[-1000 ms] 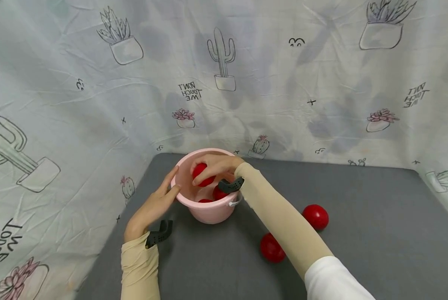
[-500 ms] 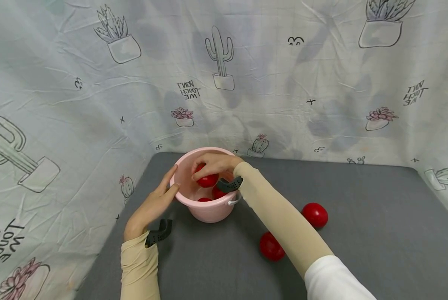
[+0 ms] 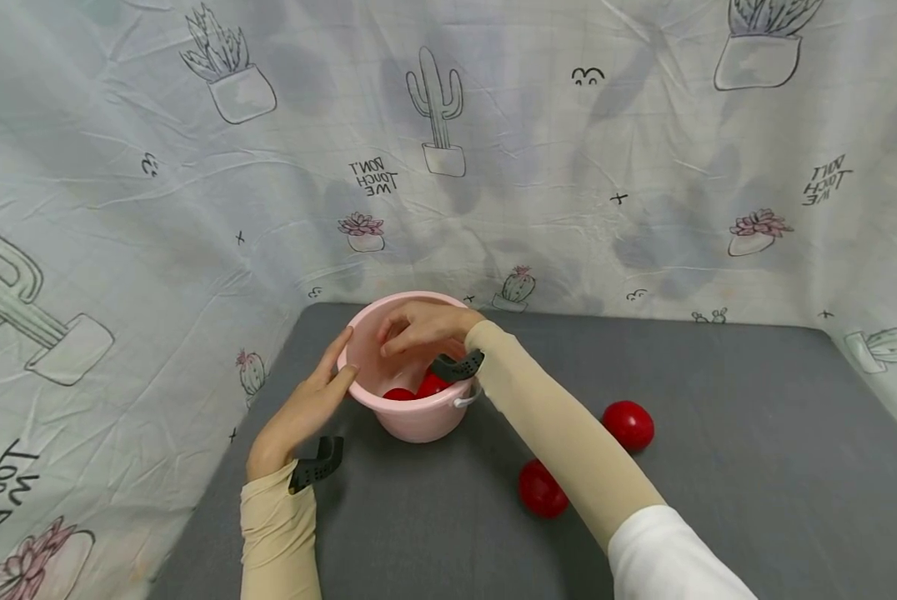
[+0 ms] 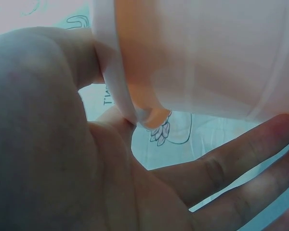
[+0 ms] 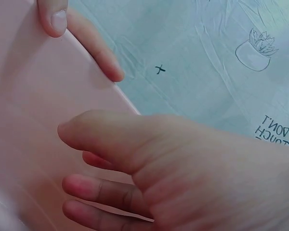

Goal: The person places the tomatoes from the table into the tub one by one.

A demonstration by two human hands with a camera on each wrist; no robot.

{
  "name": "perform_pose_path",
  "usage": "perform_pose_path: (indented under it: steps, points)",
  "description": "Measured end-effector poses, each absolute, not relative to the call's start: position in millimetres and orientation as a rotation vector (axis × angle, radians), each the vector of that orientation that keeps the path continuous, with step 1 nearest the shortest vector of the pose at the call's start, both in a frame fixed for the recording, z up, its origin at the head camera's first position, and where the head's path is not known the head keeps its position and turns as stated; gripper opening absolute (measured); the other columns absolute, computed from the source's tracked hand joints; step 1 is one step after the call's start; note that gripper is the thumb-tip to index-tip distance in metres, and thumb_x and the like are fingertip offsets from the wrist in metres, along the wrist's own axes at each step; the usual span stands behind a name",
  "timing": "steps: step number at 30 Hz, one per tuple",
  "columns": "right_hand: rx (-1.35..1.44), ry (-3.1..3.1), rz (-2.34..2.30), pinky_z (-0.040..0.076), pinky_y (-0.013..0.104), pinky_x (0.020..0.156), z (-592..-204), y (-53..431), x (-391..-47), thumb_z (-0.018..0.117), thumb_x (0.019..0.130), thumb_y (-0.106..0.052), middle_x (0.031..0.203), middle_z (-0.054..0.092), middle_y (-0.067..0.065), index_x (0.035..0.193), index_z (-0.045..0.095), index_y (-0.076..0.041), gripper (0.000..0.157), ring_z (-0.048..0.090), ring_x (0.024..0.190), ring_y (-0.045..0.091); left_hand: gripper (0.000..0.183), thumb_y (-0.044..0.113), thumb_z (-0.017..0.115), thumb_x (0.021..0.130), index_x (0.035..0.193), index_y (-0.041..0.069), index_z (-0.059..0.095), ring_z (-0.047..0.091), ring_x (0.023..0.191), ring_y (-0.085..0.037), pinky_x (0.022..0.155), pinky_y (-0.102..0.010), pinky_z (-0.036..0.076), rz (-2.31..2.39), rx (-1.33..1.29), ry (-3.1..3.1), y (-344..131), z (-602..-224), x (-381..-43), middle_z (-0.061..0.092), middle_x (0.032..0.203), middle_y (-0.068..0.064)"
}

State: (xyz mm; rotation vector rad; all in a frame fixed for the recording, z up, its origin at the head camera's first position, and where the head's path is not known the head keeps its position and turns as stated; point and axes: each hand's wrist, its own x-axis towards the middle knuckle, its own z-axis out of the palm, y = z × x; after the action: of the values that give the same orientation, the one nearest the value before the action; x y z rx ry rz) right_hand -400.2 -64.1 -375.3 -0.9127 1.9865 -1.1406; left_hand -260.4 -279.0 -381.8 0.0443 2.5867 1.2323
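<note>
A pink bucket [image 3: 418,427] with a pale handle fitting stands toward the back of the grey table. My left hand [image 3: 306,412] holds its left rim, the thumb over the edge and the other fingers along the outside wall [image 4: 221,62]. Over the bucket's mouth reaches my right hand [image 3: 428,327], its fingers loosely bent with nothing between them, as the right wrist view also shows. Low inside the bucket lie red balls, one [image 3: 432,383] partly covered by the black wrist mount and another [image 3: 399,394] cut off by the near rim. Part of the inside is hidden by my right hand.
Two more red balls rest on the table, one [image 3: 628,425] right of my right forearm and one [image 3: 542,490] partly behind it. A cactus-print curtain [image 3: 538,150] hangs along the table's back and left. The grey tabletop [image 3: 756,467] stretches to the right.
My right hand has let go of the red ball it held inside the bucket. The visible balls inside lie differently now. The left hand keeps its place on the rim.
</note>
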Motion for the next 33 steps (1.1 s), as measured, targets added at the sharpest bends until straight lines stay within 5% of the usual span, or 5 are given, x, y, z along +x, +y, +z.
perform_pose_path:
  steps: [9,21,27,33]
  points:
    - [-0.95,2.065,-1.113,0.052,0.041,0.105,-365,-61,-398,0.07,0.095,-0.026,0.122,0.07,0.003,0.125,0.068,-0.01,0.034,0.065,0.115,0.023,0.064,0.059,0.035,0.105,0.157,0.055,-0.003,0.026,0.153,-0.043,0.115,-0.073,0.023,1.236,0.058,2.568,-275,-373,-262,0.011,0.171,-0.008]
    - [-0.859,1.942,-1.238,0.046,0.05,0.11,-370,-68,-386,0.068,0.097,-0.03,0.126,0.068,0.008,0.124,0.069,-0.013,0.032,0.06,0.125,0.036,0.066,0.06,0.034,0.105,0.157,0.054,-0.007,0.034,0.149,-0.044,0.112,-0.075,0.026,1.217,0.039,2.534,-280,-378,-255,0.016,0.17,-0.013]
    - [-0.959,2.078,-1.146,0.048,0.038,0.107,-358,-60,-382,0.063,0.098,-0.045,0.129,0.067,-0.004,0.128,0.068,-0.027,0.036,0.061,0.123,0.019,0.068,0.061,0.034,0.104,0.157,0.052,-0.008,0.03,0.151,-0.045,0.113,-0.074,0.027,1.23,0.033,2.511,-277,-382,-255,0.011,0.171,-0.012]
    - [-1.118,2.198,-1.094,0.046,0.031,0.109,-312,-37,-376,0.06,0.1,-0.038,0.133,0.065,-0.004,0.133,0.064,-0.019,0.039,0.059,0.125,0.01,0.069,0.062,0.034,0.104,0.158,0.05,-0.007,0.041,0.145,-0.043,0.114,-0.07,0.031,1.25,0.059,2.529,-279,-381,-257,0.02,0.169,-0.016]
